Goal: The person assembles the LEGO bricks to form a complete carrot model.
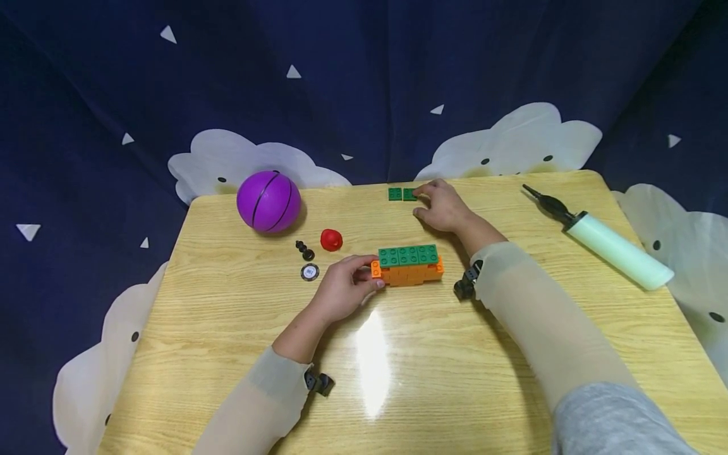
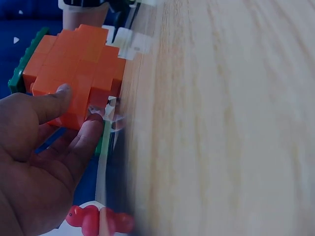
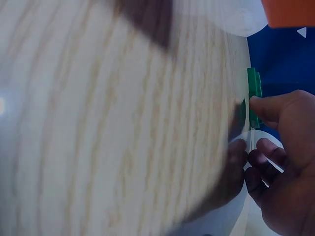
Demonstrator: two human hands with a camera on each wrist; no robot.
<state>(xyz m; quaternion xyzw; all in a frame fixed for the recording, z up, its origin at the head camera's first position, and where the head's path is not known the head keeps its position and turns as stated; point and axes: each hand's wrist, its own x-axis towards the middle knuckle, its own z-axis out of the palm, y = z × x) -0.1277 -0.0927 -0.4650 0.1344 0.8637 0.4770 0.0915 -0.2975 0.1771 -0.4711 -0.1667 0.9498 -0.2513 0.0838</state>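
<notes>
A block build of orange bricks (image 1: 406, 275), topped by a row of green bricks (image 1: 408, 255), stands mid-table. At its left end, my left hand (image 1: 344, 287) grips it, thumb on the near side; in the left wrist view the thumb (image 2: 61, 101) presses the stepped orange face. Two small green bricks (image 1: 395, 194) lie side by side near the back edge. My right hand (image 1: 443, 207) reaches over there, one fingertip on the right-hand green brick (image 1: 409, 194) and the thumb apart from it. In the right wrist view, the other fingers (image 3: 266, 162) bend loosely beside the brick.
Left of the build lie a small red cap-shaped piece (image 1: 331, 239), a black chess piece (image 1: 305, 251) and a round chip (image 1: 309, 272). A purple ball (image 1: 268, 201) sits at the back left. The hand pump (image 1: 617, 248) lies along the right side.
</notes>
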